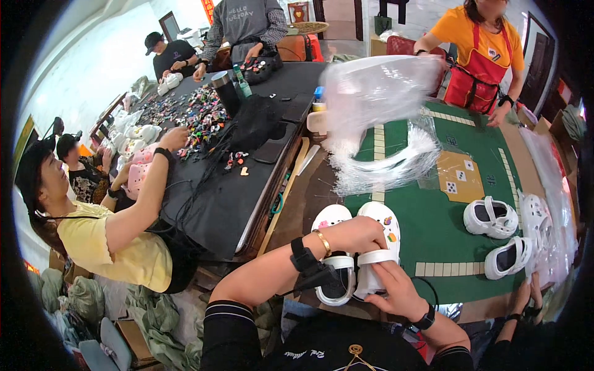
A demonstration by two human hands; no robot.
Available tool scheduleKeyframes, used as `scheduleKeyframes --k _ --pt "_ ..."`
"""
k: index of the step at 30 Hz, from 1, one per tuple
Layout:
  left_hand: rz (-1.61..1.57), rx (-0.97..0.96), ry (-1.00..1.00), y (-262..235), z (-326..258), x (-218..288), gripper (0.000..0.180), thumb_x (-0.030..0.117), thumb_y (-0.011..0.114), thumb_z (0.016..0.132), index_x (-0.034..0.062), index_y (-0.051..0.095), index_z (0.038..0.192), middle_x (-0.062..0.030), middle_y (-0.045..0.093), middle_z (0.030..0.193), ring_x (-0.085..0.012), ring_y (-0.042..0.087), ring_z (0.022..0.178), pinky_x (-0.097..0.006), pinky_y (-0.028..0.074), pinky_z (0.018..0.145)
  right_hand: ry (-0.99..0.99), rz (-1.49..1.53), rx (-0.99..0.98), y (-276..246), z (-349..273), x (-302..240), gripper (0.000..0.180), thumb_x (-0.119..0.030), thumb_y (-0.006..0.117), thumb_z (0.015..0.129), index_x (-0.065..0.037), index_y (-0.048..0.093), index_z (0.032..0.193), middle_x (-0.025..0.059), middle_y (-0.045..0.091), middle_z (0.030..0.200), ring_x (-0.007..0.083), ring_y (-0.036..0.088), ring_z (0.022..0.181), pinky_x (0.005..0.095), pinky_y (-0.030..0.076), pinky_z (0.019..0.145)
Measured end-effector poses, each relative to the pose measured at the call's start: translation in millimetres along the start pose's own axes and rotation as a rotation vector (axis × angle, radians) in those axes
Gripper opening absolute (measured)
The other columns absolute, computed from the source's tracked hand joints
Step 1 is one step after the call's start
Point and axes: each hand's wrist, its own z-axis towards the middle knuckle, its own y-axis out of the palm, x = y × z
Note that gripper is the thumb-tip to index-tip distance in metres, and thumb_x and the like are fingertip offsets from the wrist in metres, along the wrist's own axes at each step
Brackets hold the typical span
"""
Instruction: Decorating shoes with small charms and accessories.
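A pair of white clogs with colourful charms stands in front of me, the left clog beside the right clog. My left hand reaches across the left clog, its fingers curled closed at the right clog's opening. Whatever those fingertips pinch is hidden. My right hand grips the right clog's heel end, fingers over its white heel strap and thumb lower down. A bundle of thin white plastic ties lies beyond the clogs on the green table mat.
A person in orange holds a clear plastic bag over the mat. More white clogs stand at right, near another person's hands. On the left, people work at a black table with piled charms and a dark tumbler.
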Motion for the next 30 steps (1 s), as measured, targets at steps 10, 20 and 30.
scheduleKeyframes --k 10,20,30 --pt "0.061 -0.032 -0.008 -1.0 3.1 -1.6 0.021 0.021 0.065 0.074 0.0056 0.074 0.084 -0.0162 0.065 0.075 -0.0337 0.063 0.071 -0.041 0.049 0.064 -0.023 -0.043 -0.024 1.7 7.7 -2.3 0.072 -0.033 0.078 0.073 0.006 0.051 0.128 0.0229 0.053 0.125 0.0401 0.052 0.113 0.0460 0.042 0.097" --pt "0.182 0.089 0.083 12.6 6.9 9.1 0.017 0.020 0.065 0.074 0.0047 0.072 0.073 -0.0142 0.064 0.068 -0.0330 0.063 0.065 -0.042 0.050 0.062 0.021 -0.071 -0.018 6.9 -4.9 -3.7 0.066 -0.029 0.078 0.072 0.002 0.054 0.125 0.0209 0.053 0.120 0.0411 0.052 0.108 0.0481 0.042 0.094" --pt "0.306 0.336 0.090 -8.8 -8.4 20.1 0.007 0.015 0.067 0.078 0.0075 0.067 0.078 -0.0074 0.060 0.076 -0.0289 0.060 0.079 -0.041 0.046 0.072 0.015 -0.038 0.151 -24.2 -9.2 -4.4 0.043 -0.013 0.071 0.073 -0.007 0.064 0.114 0.0160 0.060 0.121 0.0333 0.060 0.101 0.0417 0.048 0.086"
